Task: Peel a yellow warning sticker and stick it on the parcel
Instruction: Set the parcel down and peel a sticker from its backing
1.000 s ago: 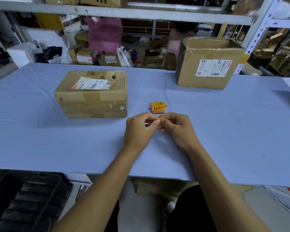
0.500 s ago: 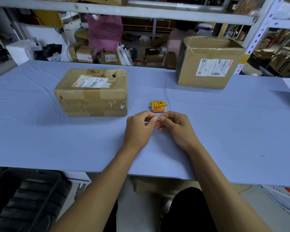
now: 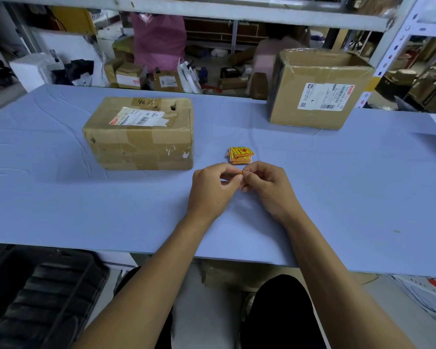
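Note:
A taped brown parcel (image 3: 139, 137) with a white label on top lies on the blue table (image 3: 86, 205), left of centre. A small pile of yellow warning stickers (image 3: 240, 155) rests on the table just beyond my hands. My left hand (image 3: 212, 191) and my right hand (image 3: 268, 188) meet fingertip to fingertip over the table, both pinching one yellow sticker (image 3: 242, 172). Only a small orange-yellow edge of it shows between the fingers. The hands are right of the parcel and apart from it.
A taller cardboard box (image 3: 317, 91) with a label stands at the back right. A metal shelf frame (image 3: 385, 41) rises behind the table. People and more boxes are beyond it. A black crate (image 3: 35, 298) sits below the table's front edge at left.
Both hands have stayed together on the sticker, shifting only slightly toward the pile. Nothing else on the table has moved.

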`<state>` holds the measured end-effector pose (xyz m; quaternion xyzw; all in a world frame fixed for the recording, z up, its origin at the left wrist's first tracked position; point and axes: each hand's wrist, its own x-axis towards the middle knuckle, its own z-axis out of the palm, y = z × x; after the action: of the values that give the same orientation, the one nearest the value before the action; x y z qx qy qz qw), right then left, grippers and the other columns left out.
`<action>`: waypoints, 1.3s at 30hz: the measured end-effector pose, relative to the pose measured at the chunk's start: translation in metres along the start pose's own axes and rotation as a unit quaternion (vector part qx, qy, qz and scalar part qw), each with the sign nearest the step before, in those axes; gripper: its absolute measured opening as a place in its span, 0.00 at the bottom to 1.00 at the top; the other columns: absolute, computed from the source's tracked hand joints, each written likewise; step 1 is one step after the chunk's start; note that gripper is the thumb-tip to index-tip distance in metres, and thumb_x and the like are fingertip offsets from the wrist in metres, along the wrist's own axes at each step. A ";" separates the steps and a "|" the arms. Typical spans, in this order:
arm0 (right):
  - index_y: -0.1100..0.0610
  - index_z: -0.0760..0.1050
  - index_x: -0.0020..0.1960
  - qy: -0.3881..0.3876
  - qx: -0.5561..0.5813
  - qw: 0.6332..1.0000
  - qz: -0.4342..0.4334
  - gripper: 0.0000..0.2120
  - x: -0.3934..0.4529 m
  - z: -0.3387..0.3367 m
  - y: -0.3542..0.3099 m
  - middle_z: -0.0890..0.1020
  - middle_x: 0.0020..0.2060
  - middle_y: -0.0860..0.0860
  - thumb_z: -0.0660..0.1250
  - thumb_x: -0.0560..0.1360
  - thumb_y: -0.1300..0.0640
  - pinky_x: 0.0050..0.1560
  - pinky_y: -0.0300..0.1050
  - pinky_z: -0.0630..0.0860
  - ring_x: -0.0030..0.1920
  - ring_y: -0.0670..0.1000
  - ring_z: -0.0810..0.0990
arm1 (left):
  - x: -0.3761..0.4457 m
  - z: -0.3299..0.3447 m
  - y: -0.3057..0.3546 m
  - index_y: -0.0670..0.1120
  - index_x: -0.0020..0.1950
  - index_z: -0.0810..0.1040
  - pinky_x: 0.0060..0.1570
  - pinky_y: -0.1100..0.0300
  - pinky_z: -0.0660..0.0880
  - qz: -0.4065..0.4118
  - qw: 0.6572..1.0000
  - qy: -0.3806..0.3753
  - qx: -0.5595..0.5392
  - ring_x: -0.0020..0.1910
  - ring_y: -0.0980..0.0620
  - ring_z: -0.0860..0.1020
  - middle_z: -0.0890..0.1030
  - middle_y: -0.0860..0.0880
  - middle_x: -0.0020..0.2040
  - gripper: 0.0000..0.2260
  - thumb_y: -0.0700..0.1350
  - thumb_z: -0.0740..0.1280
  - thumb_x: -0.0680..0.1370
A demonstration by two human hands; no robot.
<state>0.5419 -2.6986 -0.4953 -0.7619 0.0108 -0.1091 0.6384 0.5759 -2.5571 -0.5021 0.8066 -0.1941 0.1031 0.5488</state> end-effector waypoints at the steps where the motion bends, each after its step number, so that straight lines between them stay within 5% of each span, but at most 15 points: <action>1: 0.65 0.77 0.42 -0.002 -0.001 1.000 -0.002 0.10 0.000 0.000 0.000 0.81 0.34 0.57 0.61 0.79 0.70 0.40 0.37 0.77 0.35 0.47 0.78 | 0.000 0.000 0.001 0.44 0.45 0.85 0.43 0.68 0.80 -0.002 1.000 0.001 -0.003 0.39 0.58 0.82 0.84 0.52 0.37 0.03 0.39 0.72 0.73; 11: 0.64 0.76 0.41 -0.005 -0.032 0.999 -0.019 0.08 -0.001 0.001 0.001 0.80 0.32 0.52 0.63 0.78 0.70 0.39 0.33 0.74 0.32 0.42 0.77 | 0.000 0.000 0.002 0.44 0.43 0.86 0.42 0.66 0.81 0.004 1.000 0.011 0.013 0.39 0.57 0.82 0.83 0.54 0.35 0.04 0.39 0.71 0.74; 22: 0.66 0.76 0.40 0.001 -0.018 1.000 -0.017 0.07 0.000 0.001 0.002 0.82 0.32 0.53 0.64 0.77 0.68 0.43 0.43 0.77 0.36 0.49 0.79 | 0.000 0.000 0.001 0.44 0.42 0.85 0.38 0.75 0.74 0.006 1.000 0.011 0.004 0.36 0.64 0.81 0.83 0.53 0.34 0.05 0.38 0.69 0.75; 26: 0.65 0.76 0.40 0.004 -0.018 1.000 -0.014 0.07 0.000 0.001 0.004 0.81 0.31 0.50 0.63 0.77 0.69 0.41 0.40 0.76 0.34 0.46 0.79 | 0.000 0.000 0.001 0.45 0.42 0.85 0.40 0.71 0.77 -0.001 1.000 0.006 -0.003 0.37 0.60 0.82 0.84 0.52 0.35 0.04 0.39 0.70 0.74; 33: 0.66 0.75 0.39 0.001 -0.021 1.000 -0.019 0.08 0.001 0.001 0.007 0.82 0.33 0.56 0.65 0.77 0.66 0.47 0.60 0.77 0.38 0.54 0.79 | 0.001 0.001 -0.001 0.44 0.41 0.84 0.37 0.76 0.71 -0.009 1.000 0.008 -0.001 0.34 0.66 0.80 0.82 0.52 0.33 0.05 0.39 0.69 0.75; 39: 0.63 0.75 0.39 0.000 -0.007 1.000 -0.013 0.06 0.001 0.001 0.005 0.81 0.32 0.59 0.65 0.74 0.63 0.46 0.52 0.75 0.38 0.51 0.78 | -0.001 -0.001 0.000 0.44 0.43 0.85 0.38 0.74 0.74 0.019 1.000 -0.004 -0.023 0.36 0.62 0.81 0.83 0.53 0.35 0.06 0.36 0.69 0.74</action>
<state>0.5438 -2.6986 -0.5004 -0.7663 0.0013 -0.1173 0.6317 0.5754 -2.5564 -0.5020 0.7902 -0.2139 0.1063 0.5644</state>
